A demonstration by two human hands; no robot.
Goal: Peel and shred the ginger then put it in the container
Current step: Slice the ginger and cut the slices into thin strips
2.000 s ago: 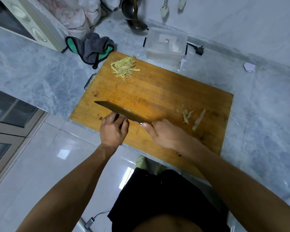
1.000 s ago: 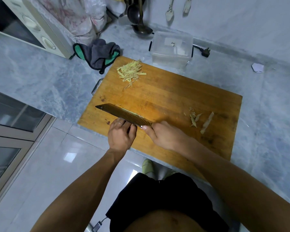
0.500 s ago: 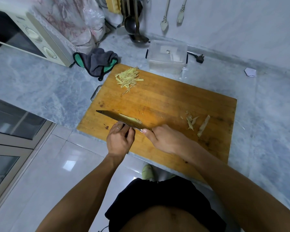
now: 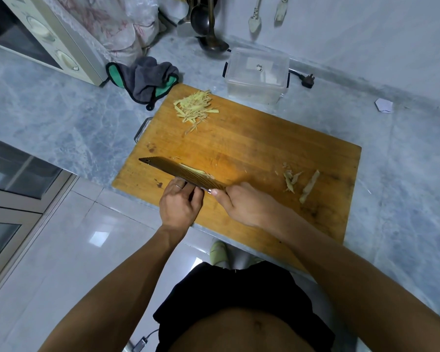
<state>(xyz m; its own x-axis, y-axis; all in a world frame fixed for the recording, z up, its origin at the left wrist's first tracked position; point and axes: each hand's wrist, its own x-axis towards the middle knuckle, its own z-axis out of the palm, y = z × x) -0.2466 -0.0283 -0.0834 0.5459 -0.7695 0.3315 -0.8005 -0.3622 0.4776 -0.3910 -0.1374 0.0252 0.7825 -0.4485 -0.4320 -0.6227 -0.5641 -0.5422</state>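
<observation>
Container [image 4: 257,74] nearly bare, shreds [image 4: 194,106] on board [image 4: 252,143]

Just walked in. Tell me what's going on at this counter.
A person is cutting ginger on a wooden cutting board. The right hand grips the cleaver, and the left hand is at the blade, seemingly steadying the ginger, which is mostly hidden. A pile of shredded ginger sits at the board's far corner and peel scraps on its right. The clear container beyond the board holds no shreds yet.
</observation>
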